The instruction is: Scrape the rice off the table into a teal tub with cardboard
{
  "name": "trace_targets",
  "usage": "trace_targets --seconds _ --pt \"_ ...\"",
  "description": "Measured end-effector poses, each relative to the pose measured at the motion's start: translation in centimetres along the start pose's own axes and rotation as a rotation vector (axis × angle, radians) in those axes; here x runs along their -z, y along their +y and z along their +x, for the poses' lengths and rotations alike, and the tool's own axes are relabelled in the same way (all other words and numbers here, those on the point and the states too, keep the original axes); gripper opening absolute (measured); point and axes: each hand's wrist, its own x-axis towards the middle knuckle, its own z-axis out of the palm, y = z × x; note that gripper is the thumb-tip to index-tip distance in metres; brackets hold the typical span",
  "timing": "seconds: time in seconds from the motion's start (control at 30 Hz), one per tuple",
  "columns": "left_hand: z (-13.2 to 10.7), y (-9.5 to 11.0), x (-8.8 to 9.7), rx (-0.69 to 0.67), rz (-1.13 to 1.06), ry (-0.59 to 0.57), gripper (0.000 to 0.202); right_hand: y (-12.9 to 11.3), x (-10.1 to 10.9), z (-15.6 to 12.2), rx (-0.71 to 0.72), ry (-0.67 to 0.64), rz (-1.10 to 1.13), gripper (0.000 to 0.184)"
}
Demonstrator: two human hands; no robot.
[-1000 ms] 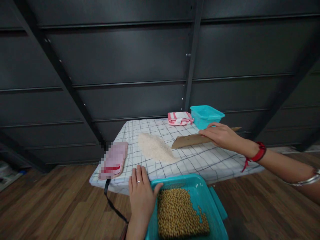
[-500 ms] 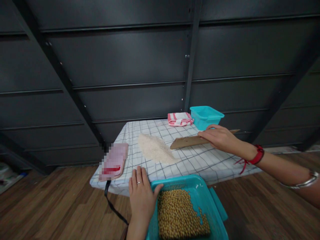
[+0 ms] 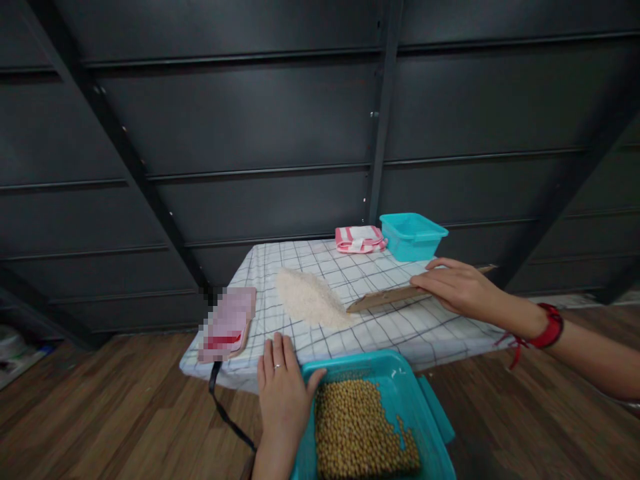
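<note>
My right hand (image 3: 457, 287) grips a long strip of brown cardboard (image 3: 385, 297) and holds it on edge on the checked tablecloth (image 3: 400, 327), its left end beside a pile of white rice (image 3: 310, 297). My left hand (image 3: 283, 390) clasps the near left rim of a teal tub (image 3: 400, 370) filled with yellow-brown beans (image 3: 363, 430); the thumb hooks over the rim. The tub sits below the table's front edge.
A second, smaller teal tub (image 3: 413, 235) and a folded pink-and-white cloth (image 3: 360, 239) sit at the table's far side. A blurred pink item (image 3: 227, 322) with a black strap lies at the left corner. Dark metal wall behind; wooden floor all around.
My right hand has drawn the cardboard nearer and to the right and tilted it up onto its edge. The left hand and the bean tub have stayed put.
</note>
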Motion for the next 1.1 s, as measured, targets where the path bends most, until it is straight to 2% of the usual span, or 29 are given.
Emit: trace_targets --seconds 0.17,0.47,0.8,1.0,1.1 --pt "-0.1 -0.1 -0.1 -0.012 0.016 0.003 0.079 -0.4 0.5 -0.6 -0.037 -0.007 0.032 0.032" --pt "0.2 -0.1 -0.3 -0.006 0.014 0.017 0.078 -0.9 1.8 -0.7 -0.007 0.028 0.100 0.041" --pt "0.4 0.1 -0.1 -0.012 0.025 0.025 0.079 -1.2 2.9 0.1 0.058 -0.012 0.036 0.027" --pt "0.5 -0.2 -0.4 -0.009 0.000 -0.006 0.080 -1.3 4.0 -0.1 0.042 0.009 0.058 0.032" --pt "0.6 -0.2 -0.4 -0.016 -0.002 0.008 0.080 -1.4 4.2 -0.5 0.032 -0.027 0.113 0.033"
